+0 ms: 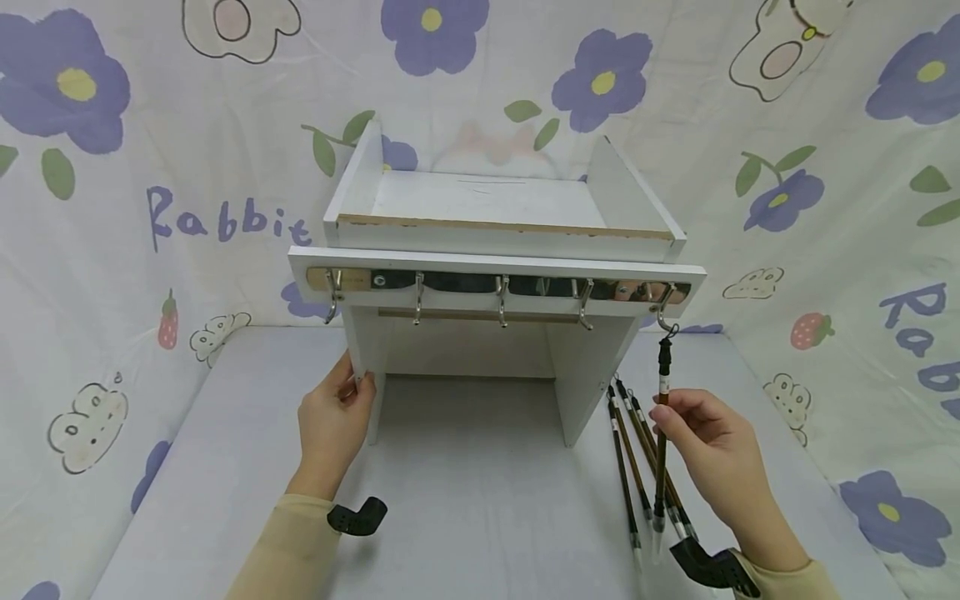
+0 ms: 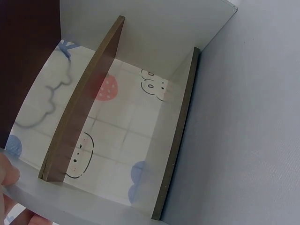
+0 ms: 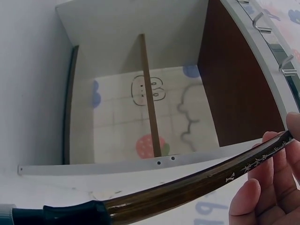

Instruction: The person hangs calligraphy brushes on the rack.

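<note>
Pinching a brown-shafted brush (image 1: 662, 462) between thumb and fingers, the person's right hand (image 1: 708, 437) holds it upright beside the right side of a white shelf (image 1: 517, 260). At the brush's top, a small cord loop meets the rightmost hook (image 1: 664, 308) on the shiny rail (image 1: 457, 283); whether it sits fully over the hook cannot be told. Pale characters mark the shaft in the right wrist view, and a clear cap covers the lower end. The left hand (image 1: 337, 417) grips the edge of the shelf's left side panel, thumb and fingers closed about it. Several more brushes (image 1: 622, 462) lie close together on the white table (image 1: 457, 500), just right of the shelf and partly behind the held one. A flower-patterned cloth (image 1: 517, 50) hangs behind. Both forearms wear light tan sleeves (image 1: 288, 542).
</note>
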Motion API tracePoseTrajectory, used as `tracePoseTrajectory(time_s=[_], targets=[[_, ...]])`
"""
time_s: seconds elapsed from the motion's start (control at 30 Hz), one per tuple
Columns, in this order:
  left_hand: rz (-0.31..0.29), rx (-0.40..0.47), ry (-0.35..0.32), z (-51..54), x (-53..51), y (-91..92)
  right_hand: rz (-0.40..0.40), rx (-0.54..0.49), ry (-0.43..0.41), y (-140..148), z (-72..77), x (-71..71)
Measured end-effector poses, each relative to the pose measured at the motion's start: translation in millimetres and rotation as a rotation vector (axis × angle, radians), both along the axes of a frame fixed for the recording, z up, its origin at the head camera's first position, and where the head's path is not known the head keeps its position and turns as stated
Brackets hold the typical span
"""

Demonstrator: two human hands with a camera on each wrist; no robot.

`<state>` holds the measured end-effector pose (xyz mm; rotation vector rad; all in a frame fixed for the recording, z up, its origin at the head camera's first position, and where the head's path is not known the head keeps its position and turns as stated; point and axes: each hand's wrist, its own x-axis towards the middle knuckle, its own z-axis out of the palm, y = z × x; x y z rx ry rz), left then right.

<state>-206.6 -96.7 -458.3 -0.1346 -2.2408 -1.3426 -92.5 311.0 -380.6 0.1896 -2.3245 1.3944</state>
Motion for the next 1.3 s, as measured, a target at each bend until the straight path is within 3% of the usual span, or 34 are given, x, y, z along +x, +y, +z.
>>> tracePoseTrajectory(time_s=[0.47,0.83,1.07,1.3], targets=[[0.006,-0.001,0.002,0.9,0.4,0.6,0.004,-0.007,0.012,1,-0.1,-3.1],[-0.001,-0.008,0.026,0.1,0.9,-0.4,0.041,-0.158,0.05,-4,-2.9,0.8],[-0.007,-0.006,0.031,-0.9,0.5,-0.2,0.171,-0.24,0.121,-9,7.3,0.4],[-0.006,-0.009,0.02,-1.4,-0.3,-0.7,0.237,-0.275,0.099,-20,12.0,1.8]])
